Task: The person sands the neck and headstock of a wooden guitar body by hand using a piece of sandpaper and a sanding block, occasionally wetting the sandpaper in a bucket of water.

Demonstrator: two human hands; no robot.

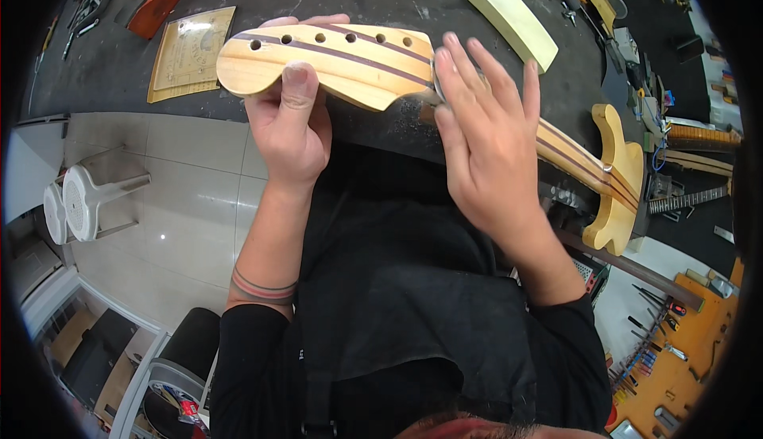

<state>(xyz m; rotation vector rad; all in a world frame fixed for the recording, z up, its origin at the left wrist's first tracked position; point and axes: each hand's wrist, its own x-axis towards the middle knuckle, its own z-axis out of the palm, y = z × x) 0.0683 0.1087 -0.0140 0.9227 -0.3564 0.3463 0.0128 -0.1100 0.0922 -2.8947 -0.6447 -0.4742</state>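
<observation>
1. My left hand (290, 113) pinches the guitar headstock (334, 61) above the workbench (381, 1)'s near edge; a slack thumb could let it knock there.
2. My right hand (489, 125), fingers loosely spread, covers part of the neck (576, 157) along that edge; skewed pressure could mar the wood.
3. Hidden: most left fingers; I cannot tell what my right palm touches.

Faint, illegible lettering on the tan sheet (191, 53)

Head-worn fisheye view, facing down, close over left hand (290, 133), right hand (494, 133)
</observation>
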